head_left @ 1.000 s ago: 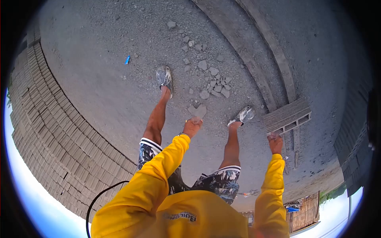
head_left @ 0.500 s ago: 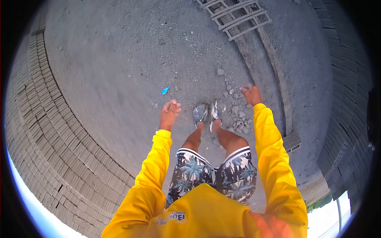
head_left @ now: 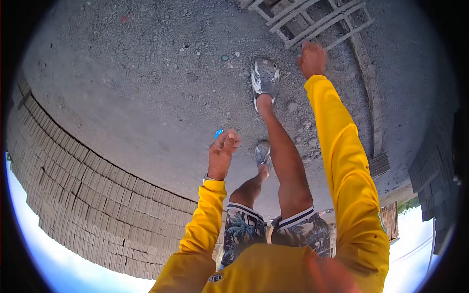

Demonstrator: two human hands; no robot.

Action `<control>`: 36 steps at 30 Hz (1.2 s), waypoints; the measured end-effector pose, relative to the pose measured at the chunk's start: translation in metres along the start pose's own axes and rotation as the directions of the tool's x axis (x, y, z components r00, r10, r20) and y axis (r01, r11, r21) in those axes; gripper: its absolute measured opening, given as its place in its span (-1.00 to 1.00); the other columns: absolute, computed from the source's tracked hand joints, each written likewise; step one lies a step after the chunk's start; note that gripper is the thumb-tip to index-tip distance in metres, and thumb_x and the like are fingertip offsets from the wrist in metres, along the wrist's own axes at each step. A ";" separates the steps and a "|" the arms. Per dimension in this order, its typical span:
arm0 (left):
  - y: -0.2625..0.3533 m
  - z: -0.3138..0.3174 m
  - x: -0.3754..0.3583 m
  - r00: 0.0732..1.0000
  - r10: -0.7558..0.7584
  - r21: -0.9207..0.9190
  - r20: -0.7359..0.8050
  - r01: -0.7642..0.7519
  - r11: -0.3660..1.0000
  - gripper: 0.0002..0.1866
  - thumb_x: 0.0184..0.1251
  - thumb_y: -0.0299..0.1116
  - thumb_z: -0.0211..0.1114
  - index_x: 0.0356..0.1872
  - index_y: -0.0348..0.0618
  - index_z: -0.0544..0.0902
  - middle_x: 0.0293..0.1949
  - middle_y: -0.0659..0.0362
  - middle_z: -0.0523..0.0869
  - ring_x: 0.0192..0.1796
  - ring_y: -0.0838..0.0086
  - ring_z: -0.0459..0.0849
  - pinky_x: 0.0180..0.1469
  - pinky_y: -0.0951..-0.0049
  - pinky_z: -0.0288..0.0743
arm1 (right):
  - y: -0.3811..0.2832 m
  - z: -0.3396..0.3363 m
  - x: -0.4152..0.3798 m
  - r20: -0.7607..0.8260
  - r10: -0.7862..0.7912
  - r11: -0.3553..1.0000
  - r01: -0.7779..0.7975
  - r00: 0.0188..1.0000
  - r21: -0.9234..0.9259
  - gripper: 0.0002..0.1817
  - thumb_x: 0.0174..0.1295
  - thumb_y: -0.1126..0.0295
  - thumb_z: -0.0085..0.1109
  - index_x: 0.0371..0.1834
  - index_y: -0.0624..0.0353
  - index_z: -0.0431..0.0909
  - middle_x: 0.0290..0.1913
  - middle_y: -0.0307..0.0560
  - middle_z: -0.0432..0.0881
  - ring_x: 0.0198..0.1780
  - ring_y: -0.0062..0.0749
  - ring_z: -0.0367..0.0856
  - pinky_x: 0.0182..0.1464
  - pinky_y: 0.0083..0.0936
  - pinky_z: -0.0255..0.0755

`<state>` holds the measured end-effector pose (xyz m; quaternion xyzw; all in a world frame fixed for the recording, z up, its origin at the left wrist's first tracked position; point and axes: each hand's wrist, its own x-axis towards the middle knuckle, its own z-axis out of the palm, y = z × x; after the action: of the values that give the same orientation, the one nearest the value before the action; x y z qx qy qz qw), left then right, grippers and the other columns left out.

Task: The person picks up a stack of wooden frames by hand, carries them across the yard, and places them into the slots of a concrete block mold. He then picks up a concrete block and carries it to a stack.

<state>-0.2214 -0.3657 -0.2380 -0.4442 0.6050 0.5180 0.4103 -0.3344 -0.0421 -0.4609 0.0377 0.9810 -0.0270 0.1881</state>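
Note:
My left hand (head_left: 223, 154) hangs in front of my left leg, its fingers loosely bent and a little apart, with nothing seen in it. It partly covers a small blue wrapper (head_left: 218, 133) on the ground behind it. A watch or band (head_left: 211, 177) circles that wrist. My right hand (head_left: 312, 59) is stretched forward with its fingers curled in, and no object shows in it. In view it lies just below the near edge of a grey slatted rack (head_left: 320, 27); I see no grip on it.
Stacked grey blocks (head_left: 112, 200) form a long curved wall on the left. More stacks (head_left: 432, 180) stand at right. A long rail or beam (head_left: 369, 93) runs along the ground from the rack towards a block (head_left: 378, 165). Rubble (head_left: 305, 132) lies beside my feet.
I have stepped forward, one clog now well ahead of the other. The rack and rail look nearer. My right hand has swung forward; my left stays low, now overlapping the blue wrapper.

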 end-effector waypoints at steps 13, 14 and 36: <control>0.134 -0.002 0.020 0.952 0.085 0.058 0.293 -0.106 0.993 -0.59 0.55 -0.09 0.19 0.20 -0.15 0.62 -0.03 0.13 0.76 0.03 0.44 0.72 0.10 0.44 0.56 | -0.070 -0.032 0.057 0.057 0.266 0.934 -0.272 0.962 0.233 -0.62 -0.07 0.20 0.44 -0.27 0.27 0.68 -0.18 0.09 0.71 0.00 0.02 0.54 0.09 -0.09 0.32; 0.142 -0.012 0.027 0.944 0.096 0.066 0.315 -0.123 0.990 -0.61 0.55 -0.12 0.20 0.19 -0.16 0.62 -0.03 0.13 0.76 0.03 0.45 0.72 0.11 0.44 0.56 | -0.072 -0.037 0.059 -0.010 0.244 0.937 -0.233 0.970 0.262 -0.67 -0.07 0.21 0.44 -0.34 0.26 0.71 -0.22 0.08 0.72 0.01 0.00 0.53 0.08 -0.11 0.32; 0.293 -0.147 0.101 0.897 0.085 0.070 0.433 -0.128 0.989 -0.61 0.58 -0.16 0.14 0.17 -0.27 0.59 -0.09 0.10 0.77 0.01 0.43 0.71 0.15 0.40 0.54 | -0.226 -0.044 0.195 -0.129 0.604 0.777 -0.545 0.786 0.315 -0.62 -0.05 0.25 0.44 -0.21 0.26 0.68 -0.19 0.18 0.64 -0.01 0.12 0.52 0.11 -0.07 0.35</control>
<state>-0.5358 -0.5024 -0.2393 -0.2653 0.5478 0.5947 0.5252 -0.5503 -0.2520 -0.4842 0.3641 0.9242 -0.0923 0.0692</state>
